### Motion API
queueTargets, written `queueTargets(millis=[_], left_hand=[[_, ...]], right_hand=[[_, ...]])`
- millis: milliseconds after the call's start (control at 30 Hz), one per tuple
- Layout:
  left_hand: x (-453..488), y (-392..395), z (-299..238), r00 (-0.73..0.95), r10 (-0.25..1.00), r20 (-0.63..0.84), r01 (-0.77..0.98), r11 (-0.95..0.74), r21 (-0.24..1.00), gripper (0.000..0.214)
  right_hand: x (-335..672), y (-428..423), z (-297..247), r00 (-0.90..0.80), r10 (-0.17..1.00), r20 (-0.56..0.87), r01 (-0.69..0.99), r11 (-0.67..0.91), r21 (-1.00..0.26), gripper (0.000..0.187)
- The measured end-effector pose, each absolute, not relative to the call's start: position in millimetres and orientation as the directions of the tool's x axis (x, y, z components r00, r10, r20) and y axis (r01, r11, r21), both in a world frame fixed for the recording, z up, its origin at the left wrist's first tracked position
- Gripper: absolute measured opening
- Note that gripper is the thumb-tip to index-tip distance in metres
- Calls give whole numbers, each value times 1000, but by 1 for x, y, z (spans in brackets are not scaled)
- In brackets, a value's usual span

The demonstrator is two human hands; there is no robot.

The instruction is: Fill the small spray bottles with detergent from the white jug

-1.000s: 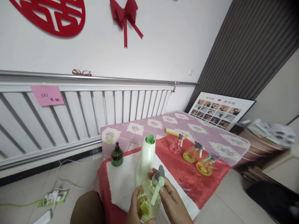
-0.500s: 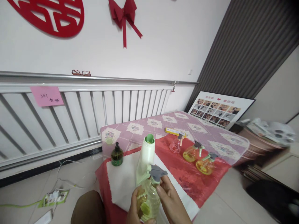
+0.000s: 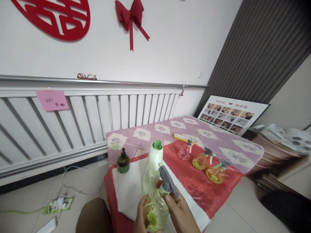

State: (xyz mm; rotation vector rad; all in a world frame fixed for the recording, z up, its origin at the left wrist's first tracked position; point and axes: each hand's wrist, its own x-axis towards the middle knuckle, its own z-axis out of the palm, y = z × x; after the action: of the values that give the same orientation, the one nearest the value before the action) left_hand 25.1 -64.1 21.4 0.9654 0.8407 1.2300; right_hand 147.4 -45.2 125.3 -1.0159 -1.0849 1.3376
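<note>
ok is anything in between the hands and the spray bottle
Nothing visible: the left hand holds the spray bottle by its body, the right hand by its neck. The tall pale bottle stands beyond, not between.

Spray bottle (image 3: 162,208): clear, yellow-green patch (image 3: 152,218) seen low down
Trigger head (image 3: 167,181): grey, set on top
Pose: held roughly upright between left hand (image 3: 140,215) and right hand (image 3: 179,208)

We gripped a clear spray bottle (image 3: 160,207) with our left hand (image 3: 140,214) around its lower body and our right hand (image 3: 179,208) at its neck; from there, a white bottle (image 3: 153,165) stood near twelve o'clock, a dark pump bottle (image 3: 123,163) towards ten, three rounded bottles (image 3: 199,162) around two
</note>
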Motion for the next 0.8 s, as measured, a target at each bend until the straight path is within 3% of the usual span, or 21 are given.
queueTargets(millis=[100,267,433,533,633,800], left_hand=[[27,-63,18,150,989,-10,-375,67,925,115],[22,-67,24,134,987,-84,-237,114,965,114],[19,-65,27,95,995,3,-344,30,939,114],[14,-62,23,94,995,37,-396,3,918,104],[0,-60,13,29,1000,8,-230,-1,973,92],[-25,-56,4,-137,982,128,132,-110,985,73]], right_hand=[[154,-44,119,-76,997,0,-156,-12,-988,39],[153,-43,113,36,998,51,-52,52,-997,34],[144,-43,103,-123,991,48,-112,34,-993,53],[138,-44,93,-232,972,37,-80,19,-997,53],[132,-44,83,-175,984,33,37,40,-999,56],[112,-44,70,-34,998,47,189,53,-981,65]])
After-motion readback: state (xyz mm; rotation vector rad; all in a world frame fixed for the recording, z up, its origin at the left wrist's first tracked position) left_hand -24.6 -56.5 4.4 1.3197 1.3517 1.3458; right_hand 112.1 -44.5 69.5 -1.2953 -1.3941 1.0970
